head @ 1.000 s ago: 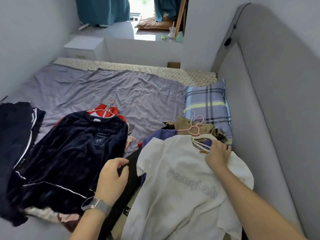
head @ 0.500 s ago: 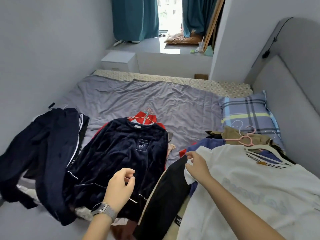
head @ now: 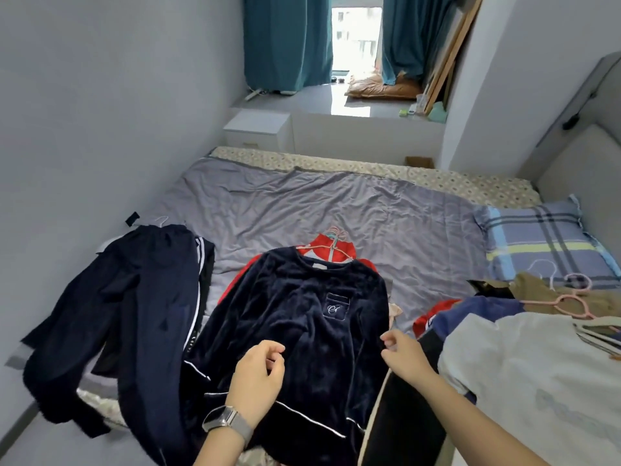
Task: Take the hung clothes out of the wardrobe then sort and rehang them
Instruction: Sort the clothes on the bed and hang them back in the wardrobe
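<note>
On the bed (head: 336,210), a navy velvet top (head: 302,317) hides all but the collar of a red garment (head: 331,245). Left hand (head: 258,375) and right hand (head: 401,353) hover loosely curled, gripping nothing; the white T-shirt (head: 524,381) is cut off at right.

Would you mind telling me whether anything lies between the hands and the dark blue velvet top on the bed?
Nothing visible does. The left hand hovers over the velvet top and the right hand is at its sleeve edge. The top lies uppermost on its pile, above a red garment.
</note>
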Tool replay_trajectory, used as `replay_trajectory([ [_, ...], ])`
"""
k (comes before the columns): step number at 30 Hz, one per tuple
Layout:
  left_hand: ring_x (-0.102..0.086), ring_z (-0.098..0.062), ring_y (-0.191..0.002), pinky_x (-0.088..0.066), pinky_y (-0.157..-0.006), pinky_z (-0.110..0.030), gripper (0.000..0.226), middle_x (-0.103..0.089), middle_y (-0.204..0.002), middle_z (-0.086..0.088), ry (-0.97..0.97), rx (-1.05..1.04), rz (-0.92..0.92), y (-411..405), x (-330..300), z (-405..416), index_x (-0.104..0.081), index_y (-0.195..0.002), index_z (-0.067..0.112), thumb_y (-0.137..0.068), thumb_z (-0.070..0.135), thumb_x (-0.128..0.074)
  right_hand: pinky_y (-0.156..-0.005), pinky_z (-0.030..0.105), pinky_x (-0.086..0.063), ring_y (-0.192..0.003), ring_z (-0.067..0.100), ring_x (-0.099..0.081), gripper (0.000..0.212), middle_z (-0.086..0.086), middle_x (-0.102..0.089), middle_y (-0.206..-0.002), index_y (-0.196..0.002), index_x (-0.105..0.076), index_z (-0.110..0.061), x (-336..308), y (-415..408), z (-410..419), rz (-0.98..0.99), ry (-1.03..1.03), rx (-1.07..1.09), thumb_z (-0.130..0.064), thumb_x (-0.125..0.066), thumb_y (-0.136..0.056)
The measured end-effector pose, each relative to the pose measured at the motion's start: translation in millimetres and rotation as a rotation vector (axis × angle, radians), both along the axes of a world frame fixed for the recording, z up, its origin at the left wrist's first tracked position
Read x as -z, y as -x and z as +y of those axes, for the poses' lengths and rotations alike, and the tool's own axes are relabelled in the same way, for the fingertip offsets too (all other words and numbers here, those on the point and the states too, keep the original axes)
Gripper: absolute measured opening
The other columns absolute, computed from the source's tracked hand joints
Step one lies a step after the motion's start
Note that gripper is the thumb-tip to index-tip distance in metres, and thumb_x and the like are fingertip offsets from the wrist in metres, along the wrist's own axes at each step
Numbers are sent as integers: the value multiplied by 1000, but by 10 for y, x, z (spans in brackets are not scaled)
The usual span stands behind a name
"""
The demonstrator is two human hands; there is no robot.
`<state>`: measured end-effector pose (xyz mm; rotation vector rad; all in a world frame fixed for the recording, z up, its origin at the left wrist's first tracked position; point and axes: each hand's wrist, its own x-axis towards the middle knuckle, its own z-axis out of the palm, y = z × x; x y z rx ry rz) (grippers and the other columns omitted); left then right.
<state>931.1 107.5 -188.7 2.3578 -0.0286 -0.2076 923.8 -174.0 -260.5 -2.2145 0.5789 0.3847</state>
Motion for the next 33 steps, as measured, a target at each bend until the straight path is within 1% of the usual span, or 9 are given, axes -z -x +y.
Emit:
replay_trajectory([
  [4, -57, -1, -80, -40, -68, -9, 17, -60, -90, 9, 23, -26, 1, -309, 193, -41, -60, -93, 29, -86, 14, -57, -80, 23, -38, -96, 14, -52, 33, 4, -58, -115, -119, -55, -12, -58, -463, -72, -11, 56, -16, -8, -54, -86],
  [6, -56, -1, -82, -41, -72, -10, 17, -57, -93, 10, 6, -2, 20, -546, 259, -27, -59, -95, 28, -85, 14, -58, -79, 22, -37, -95, 13, -51, 33, 3, -58, -114, -119, -55, -12, -107, -625, -65, -4, 87, -23, -9, -55, -86],
  [9, -56, -3, -83, -47, -84, -24, 17, -56, -96, 9, -69, 88, 38, -1111, 390, -28, -60, -101, 24, -85, 17, -57, -77, 20, -34, -95, 13, -51, 37, 2, -58, -112, -120, -57, -12, -181, -921, -62, 3, 150, -28, -14, -58, -84],
  [13, -54, -9, -88, -45, -82, -23, 23, -53, -107, 5, -198, 284, 83, -2060, 676, -28, -56, -110, 21, -88, 26, -56, -85, 27, -43, -104, 19, -55, 42, 3, -58, -116, -123, -53, -14, -187, -1307, 13, 65, 207, -21, -22, -62, -82],
  [17, -56, -15, -97, -46, -87, -27, 36, -52, -118, -1, -278, 399, 127, -3043, 1186, -22, -52, -120, 17, -87, 30, -58, -92, 32, -46, -110, 20, -54, 50, 2, -57, -119, -127, -50, -16, 97, -1720, 145, 123, 239, 29, -26, -63, -80],
  [22, -45, -24, -122, -44, -97, -38, 51, -42, -135, -5, -472, 450, 61, -3898, 2020, -64, -43, -131, 14, -86, 31, -60, -99, 33, -41, -120, 20, -44, 53, -1, -55, -124, -131, -45, -22, 669, -2106, 312, 185, 330, -6, -27, -59, -80],
  [27, -32, -25, -135, -39, -102, -41, 72, -28, -149, -6, -599, 478, 99, -4488, 2777, -194, -29, -142, 11, -85, 36, -63, -90, 29, -42, -121, 19, -36, 55, -4, -52, -124, -134, -41, -24, 1041, -2382, 293, 228, 374, -14, -25, -59, -83],
  [29, -23, -24, -141, -36, -106, -41, 81, -21, -153, -6, -617, 480, 106, -4745, 3026, -256, -20, -146, 10, -84, 38, -64, -93, 31, -42, -123, 20, -37, 55, -4, -50, -128, -136, -39, -24, 1130, -2525, 241, 263, 406, -25, -25, -57, -84],
  [33, -27, -26, -138, -33, -109, -42, 90, -28, -150, -10, -619, 453, 74, -5217, 3373, -358, -16, -146, 8, -81, 46, -65, -92, 31, -38, -123, 17, -42, 56, -5, -47, -132, -137, -37, -25, 1294, -2828, 159, 282, 471, -35, -23, -55, -84],
])
